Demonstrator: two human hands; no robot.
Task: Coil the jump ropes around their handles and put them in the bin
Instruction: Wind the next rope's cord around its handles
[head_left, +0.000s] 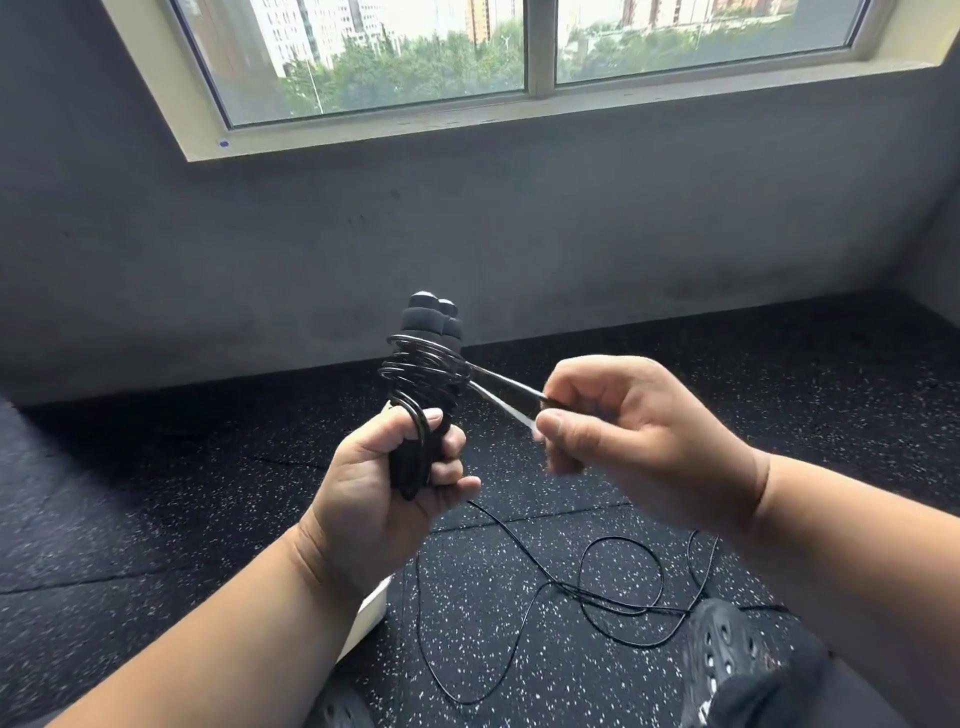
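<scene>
My left hand (395, 483) grips the lower ends of two black foam jump-rope handles (434, 325), held upright side by side. Several turns of thin black rope (423, 371) are coiled around their middle. My right hand (634, 436) pinches the taut rope (506, 389) between thumb and fingers, a short way right of the coil. The loose remainder of the rope (613, 597) lies in loops on the floor below my hands. A white object (371, 613), perhaps the bin's edge, shows under my left forearm; most of it is hidden.
The floor is black speckled rubber matting (208, 493). A grey wall (467, 234) with a window stands ahead. A black perforated shoe (727, 660) sits at the lower right, near the rope loops.
</scene>
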